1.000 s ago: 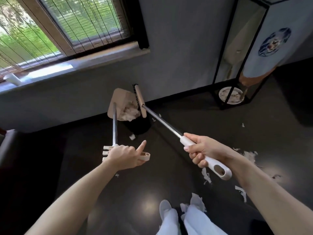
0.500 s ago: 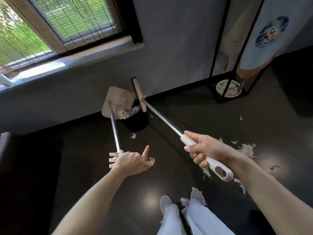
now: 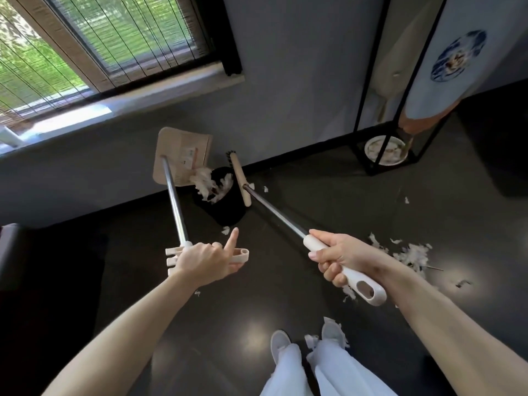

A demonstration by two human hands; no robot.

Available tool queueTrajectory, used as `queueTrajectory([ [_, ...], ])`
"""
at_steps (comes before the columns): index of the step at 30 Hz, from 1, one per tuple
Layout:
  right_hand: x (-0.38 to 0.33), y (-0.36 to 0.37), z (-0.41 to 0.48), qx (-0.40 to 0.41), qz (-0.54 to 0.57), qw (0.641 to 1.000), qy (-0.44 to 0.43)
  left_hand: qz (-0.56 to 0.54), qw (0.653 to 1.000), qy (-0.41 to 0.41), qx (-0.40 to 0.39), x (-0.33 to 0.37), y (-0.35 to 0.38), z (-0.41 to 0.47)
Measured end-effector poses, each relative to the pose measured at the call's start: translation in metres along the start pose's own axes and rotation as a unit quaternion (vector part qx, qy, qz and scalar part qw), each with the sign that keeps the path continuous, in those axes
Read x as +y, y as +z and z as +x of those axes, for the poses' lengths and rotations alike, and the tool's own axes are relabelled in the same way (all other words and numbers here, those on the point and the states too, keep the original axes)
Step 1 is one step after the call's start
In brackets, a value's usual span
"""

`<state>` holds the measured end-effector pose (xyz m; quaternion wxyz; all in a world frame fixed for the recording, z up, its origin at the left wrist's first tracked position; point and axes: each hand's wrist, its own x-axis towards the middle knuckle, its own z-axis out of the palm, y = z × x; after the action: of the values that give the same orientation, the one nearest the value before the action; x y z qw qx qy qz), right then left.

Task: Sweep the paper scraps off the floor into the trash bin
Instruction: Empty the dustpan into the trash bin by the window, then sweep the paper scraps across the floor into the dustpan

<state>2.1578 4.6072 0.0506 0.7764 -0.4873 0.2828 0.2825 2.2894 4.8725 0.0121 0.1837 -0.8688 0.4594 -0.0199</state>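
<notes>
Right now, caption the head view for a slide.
Left hand holds the dustpan tilted over the black trash bin, paper scraps sliding in; right hand grips the broom beside it.

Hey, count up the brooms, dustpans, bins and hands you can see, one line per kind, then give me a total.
broom: 1
dustpan: 1
bin: 1
hands: 2 (left hand on the dustpan, right hand on the broom)
Total: 5
</notes>
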Motion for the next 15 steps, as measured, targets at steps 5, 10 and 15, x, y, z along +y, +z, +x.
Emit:
queueTrajectory([
  [5, 0.0, -0.003, 0.006, 0.0, -0.003, 1.0, 0.001, -0.013, 0.997, 0.012, -0.071, 0.023, 0.027, 0.002],
  [10, 0.0, -0.005, 0.012, 0.011, -0.016, 1.0, 0.005, 0.004, 0.999, -0.007, -0.037, 0.007, 0.023, 0.012],
  [15, -0.007, -0.002, 0.014, 0.028, -0.008, 1.0, -0.002, -0.09, 0.992, -0.086, -0.017, -0.034, -0.039, 0.024],
])
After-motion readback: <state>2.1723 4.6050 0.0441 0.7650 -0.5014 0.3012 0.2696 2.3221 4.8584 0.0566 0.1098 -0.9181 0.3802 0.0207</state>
